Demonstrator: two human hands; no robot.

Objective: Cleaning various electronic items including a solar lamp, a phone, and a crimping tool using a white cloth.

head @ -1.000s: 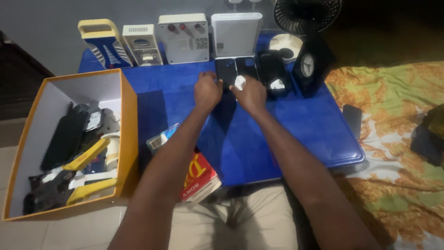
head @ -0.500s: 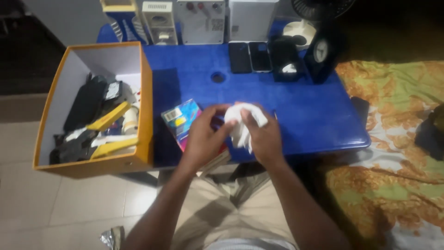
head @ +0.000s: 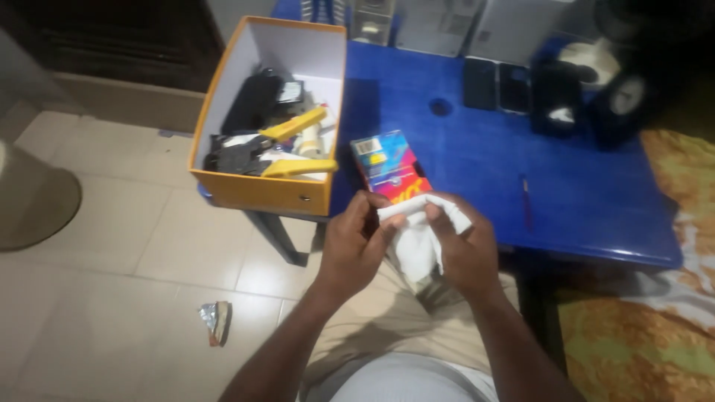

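Risk, in order of consequence. The orange box (head: 257, 190) overhangs the left edge of the blue table (head: 596, 216); it is loaded with dark gadgets and yellow-handled tools, and in my judgement a knock from a knee or elbow could tip it to the floor. Next, the colourful packet (head: 387, 164) lies at the near edge, just beyond the hands, and partly over the lip (how much is unsupported cannot be told); a careless sweep could drag it off. Least, the white cloth (head: 417, 242) itself could slip to the lap if either grip loosens.

Hands: the left hand (head: 356, 246) pinches the cloth's upper left edge between thumb and fingers; the right hand (head: 462, 249) grasps its right side, fingers folded over it. The cloth hangs between them, below the table edge and above the lap.

Surface: blue, hard, smooth. Dark phones (head: 495, 83) lie flat at the far side, near a small black clock (head: 624, 100); a thin pen (head: 525, 199) lies well apart on the right.

Room: pale tiled floor (head: 97, 246), with a crumpled foil scrap (head: 216, 321); patterned bedding (head: 640, 342) to the right.
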